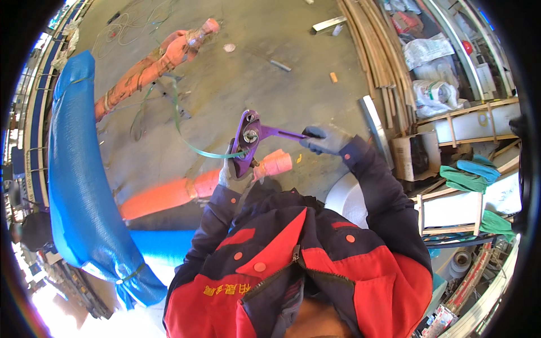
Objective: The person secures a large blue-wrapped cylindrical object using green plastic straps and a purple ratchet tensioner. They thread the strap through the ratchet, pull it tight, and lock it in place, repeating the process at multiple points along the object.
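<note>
A purple strapping tensioner (248,141) is held up in front of my body. My left hand (229,173), in a grey glove, is closed round the lower part of its body. The gloved fingers of my right hand (324,139) wrap the end of its long handle, which points right. A green plastic strap (194,147) runs from the tensioner's lower part up and left in a loose curve. Beneath the tool lies a long bundle in orange wrap (208,183), partly hidden by my left arm.
Another orange-wrapped bundle (143,73) lies at the far left. A long blue-wrapped bundle (76,152) runs along the left side. Wooden planks (372,50) and a metal bar (376,128) are on the right, beside a cardboard box (414,158) and a white roll (345,200).
</note>
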Motion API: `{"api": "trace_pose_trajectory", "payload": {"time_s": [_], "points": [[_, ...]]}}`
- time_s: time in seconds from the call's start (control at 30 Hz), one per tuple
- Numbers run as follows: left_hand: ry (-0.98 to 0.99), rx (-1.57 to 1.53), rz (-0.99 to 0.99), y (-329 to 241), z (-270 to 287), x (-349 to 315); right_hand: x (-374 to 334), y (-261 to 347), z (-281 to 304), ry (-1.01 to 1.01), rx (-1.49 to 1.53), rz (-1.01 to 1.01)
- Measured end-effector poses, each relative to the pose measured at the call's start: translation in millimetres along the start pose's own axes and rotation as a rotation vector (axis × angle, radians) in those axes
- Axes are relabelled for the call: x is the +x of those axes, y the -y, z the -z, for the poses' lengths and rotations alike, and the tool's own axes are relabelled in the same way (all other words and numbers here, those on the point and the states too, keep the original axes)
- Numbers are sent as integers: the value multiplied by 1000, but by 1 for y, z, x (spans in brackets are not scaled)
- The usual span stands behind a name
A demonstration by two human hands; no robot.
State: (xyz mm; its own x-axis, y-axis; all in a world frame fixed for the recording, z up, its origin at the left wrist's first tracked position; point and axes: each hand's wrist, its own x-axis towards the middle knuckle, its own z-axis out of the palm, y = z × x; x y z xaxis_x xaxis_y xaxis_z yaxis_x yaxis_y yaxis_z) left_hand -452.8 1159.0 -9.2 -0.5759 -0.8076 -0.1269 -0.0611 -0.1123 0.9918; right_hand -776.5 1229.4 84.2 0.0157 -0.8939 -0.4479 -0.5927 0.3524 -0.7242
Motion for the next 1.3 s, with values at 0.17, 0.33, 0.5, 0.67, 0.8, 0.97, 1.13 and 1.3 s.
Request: {"api": "trace_pose_trajectory", "payload": {"time_s": [0.17,0.33,0.5,0.67,0.8,0.97,1.13,1.3], "points": [[-176,-261,-31,10,-26,55,46,30,-10,-477,-220,139],[-145,-1235,439,25,-41,116,121,36,-56,-221,619,-14],[-229,87,254,101,-27,149,154,20,-11,-293,517,-80],[-304,697,313,110,-34,135,201,-33,150,-327,696,323],[-391,-156,686,70,-84,123,269,-106,143,-30,1029,-348],[-643,194,568,105,-138,134,224,-115,45,609,1337,-519],[-674,-146,349,141,-159,152,227,-29,71,698,1154,-256],[-633,-574,326,81,-154,144,324,2,178,464,992,95]]}}
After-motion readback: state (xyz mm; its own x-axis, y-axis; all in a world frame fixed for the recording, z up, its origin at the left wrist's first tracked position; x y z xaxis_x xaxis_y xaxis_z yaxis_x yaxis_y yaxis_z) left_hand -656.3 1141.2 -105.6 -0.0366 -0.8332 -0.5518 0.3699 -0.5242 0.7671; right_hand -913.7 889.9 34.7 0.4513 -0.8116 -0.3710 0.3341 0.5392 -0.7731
